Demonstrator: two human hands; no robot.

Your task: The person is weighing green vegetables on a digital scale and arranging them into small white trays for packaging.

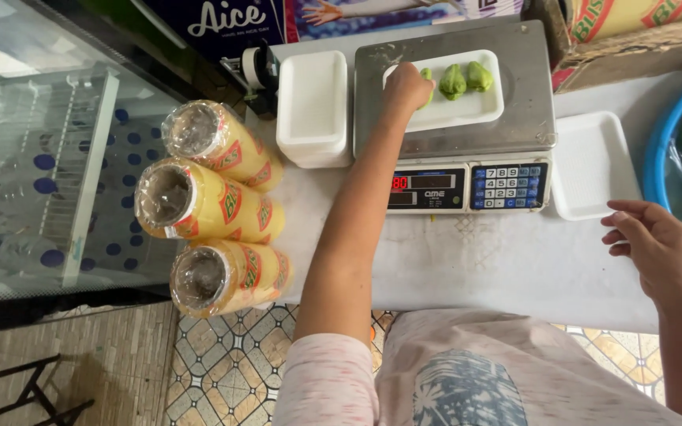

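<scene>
Three green vegetables [455,80] lie in a row on a white foam tray [459,110], and that tray sits on the steel platform of a weighing scale [530,87], the landmark for everything else. The left hand [406,85] reaches over the platform's left half, its fingers curled down onto the leftmost vegetable at the tray's left end; whether they actually pinch it cannot be told, since the back of the hand hides the fingertips. The other two vegetables lie free just to the right of that hand, touching or nearly touching each other. On the scale's front face a red lit display [399,183] and a blue keypad [508,186] look toward the person. Just left of the scale stands a stack of empty white foam trays [312,102], and just right of it a single empty tray [592,162] lies flat on the white surface [483,268]. The right hand [650,241] hovers in front of and to the right of the scale, near that single tray, fingers loosely spread and holding nothing. Farther right of the scale, a blue basin [665,150] holds more green vegetables in clear plastic. Well left of the scale, three large yellow rolls of cling film [215,209] lie side by side at the surface's edge, with a glass-fronted cooler [49,158] beyond them. A cardboard box [633,47] stands behind the scale's right corner.
</scene>
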